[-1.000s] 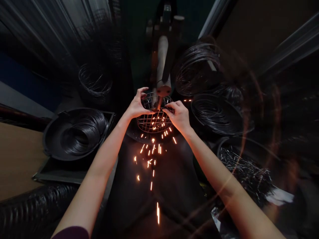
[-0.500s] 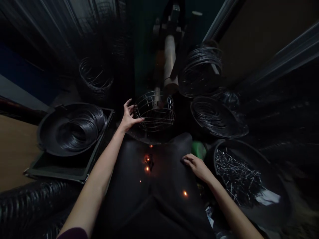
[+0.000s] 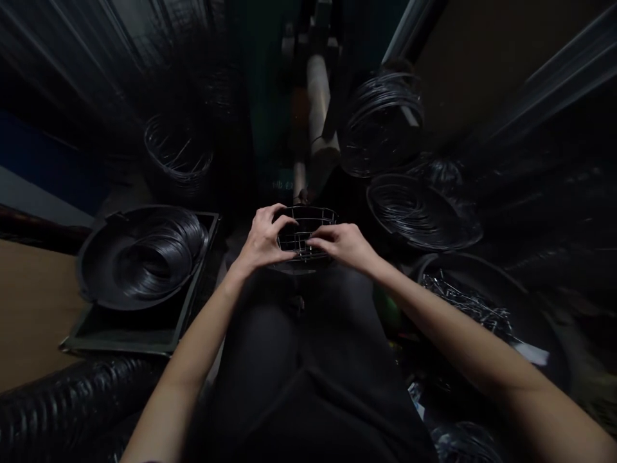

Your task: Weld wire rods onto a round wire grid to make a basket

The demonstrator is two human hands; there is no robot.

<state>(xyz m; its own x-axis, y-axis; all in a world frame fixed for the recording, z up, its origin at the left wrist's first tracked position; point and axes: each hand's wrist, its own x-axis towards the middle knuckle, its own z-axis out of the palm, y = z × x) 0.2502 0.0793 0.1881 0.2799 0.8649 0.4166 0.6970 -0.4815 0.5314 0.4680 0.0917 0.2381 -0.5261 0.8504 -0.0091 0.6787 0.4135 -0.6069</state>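
Far left: 1 black ribbed tube-like thing (image 3: 72, 400). Next, 1 dark green rectangular metal tray (image 3: 128, 337) with 1 round black basin (image 3: 99, 283) on it, holding dark steel wire coils (image 3: 164, 257); overlapping, can't count. Behind those, 1 loose wire coil (image 3: 178, 154).

Centre: 2 bare hands, 1 rounded steel-wire basket (image 3: 299, 236) between them, just above the dark cloth over the lap (image 3: 299, 366). Left hand (image 3: 263, 238): thumb and fingers well apart in a C, holding the basket's left side. 1 thick pale-grey machine cylinder (image 3: 319, 90) beyond the basket, plus 1 thinner grey rod (image 3: 299, 173) ending near its far side.

Right hand (image 3: 344, 244): thumb and forefinger almost together at the basket's wires; can't tell what they've got hold of, if anything.

Right side: 1 big upright wire bundle (image 3: 385, 106), then 2 more round black basins, 3 overall: farther basin (image 3: 450, 222) has coiled wire, nearer basin (image 3: 535, 308) has short metal wire pieces (image 3: 465, 299), too many to count, and 1 white scrap (image 3: 533, 354).
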